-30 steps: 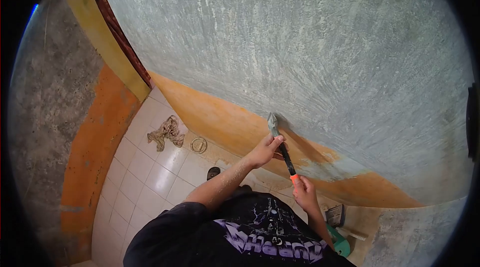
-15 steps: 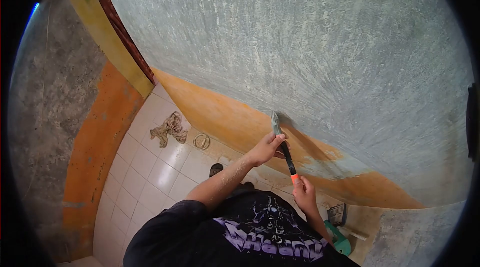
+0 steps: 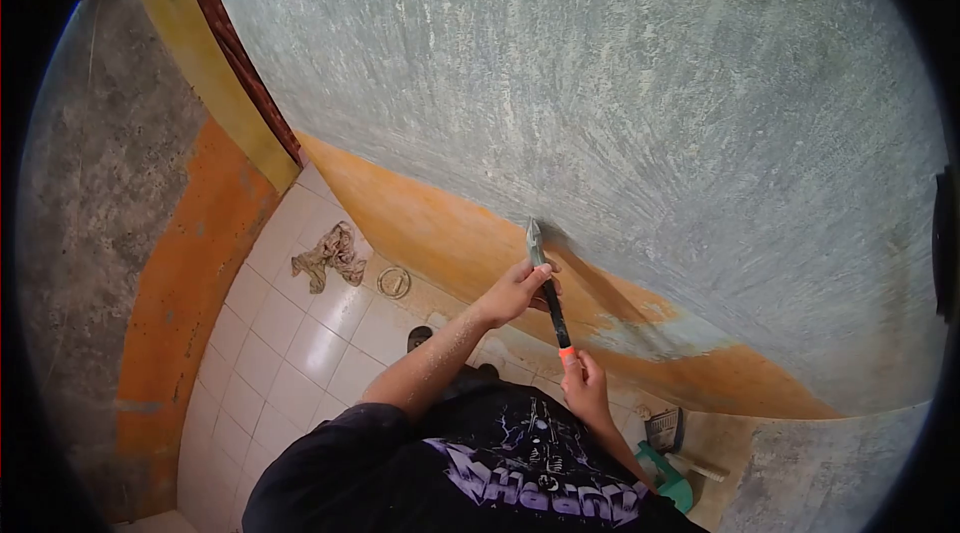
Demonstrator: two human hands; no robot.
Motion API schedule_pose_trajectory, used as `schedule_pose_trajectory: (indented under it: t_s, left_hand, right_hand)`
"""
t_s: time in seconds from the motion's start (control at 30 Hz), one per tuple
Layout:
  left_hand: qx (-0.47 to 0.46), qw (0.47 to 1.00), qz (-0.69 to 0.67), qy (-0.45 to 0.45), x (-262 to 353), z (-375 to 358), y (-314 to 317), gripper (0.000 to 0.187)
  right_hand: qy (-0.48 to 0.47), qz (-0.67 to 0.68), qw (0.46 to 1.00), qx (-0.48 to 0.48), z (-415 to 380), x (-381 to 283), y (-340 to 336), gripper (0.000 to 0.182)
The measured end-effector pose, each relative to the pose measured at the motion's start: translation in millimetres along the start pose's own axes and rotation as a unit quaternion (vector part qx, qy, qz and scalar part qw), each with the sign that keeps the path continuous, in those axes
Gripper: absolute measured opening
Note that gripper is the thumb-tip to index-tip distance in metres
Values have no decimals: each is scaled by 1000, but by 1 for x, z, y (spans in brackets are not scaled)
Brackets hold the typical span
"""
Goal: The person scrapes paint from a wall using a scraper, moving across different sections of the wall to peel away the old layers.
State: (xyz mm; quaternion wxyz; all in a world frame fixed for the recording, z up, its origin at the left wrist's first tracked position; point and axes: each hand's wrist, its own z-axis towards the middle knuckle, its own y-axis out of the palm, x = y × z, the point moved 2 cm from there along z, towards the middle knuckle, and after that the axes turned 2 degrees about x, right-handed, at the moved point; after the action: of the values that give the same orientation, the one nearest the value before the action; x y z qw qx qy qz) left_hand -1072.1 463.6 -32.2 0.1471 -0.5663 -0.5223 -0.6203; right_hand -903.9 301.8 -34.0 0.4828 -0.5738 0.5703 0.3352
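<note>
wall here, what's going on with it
A person grips a long-handled tool in both hands: the left hand near its head, the right hand at its orange section. The head is at the wall, near where grey meets orange; contact is hard to tell. A cloth lies on the floor.

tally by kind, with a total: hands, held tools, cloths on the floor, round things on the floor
Hands, left hand and right hand: 2
Held tool: 1
Crumpled cloth: 1
Round thing: 1
Total: 5
</note>
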Motion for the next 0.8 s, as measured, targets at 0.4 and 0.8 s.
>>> schedule_pose_trajectory:
  t_s: [0.4,0.8]
  left_hand:
    - [35,996,-75,23,14,-4,-25,37]
    - [-15,999,1,-35,16,-4,-5,43]
  right_hand:
    - [-12,9,1000,-12,16,-19,20,30]
    - [17,31,999,-3,5,-8,0,27]
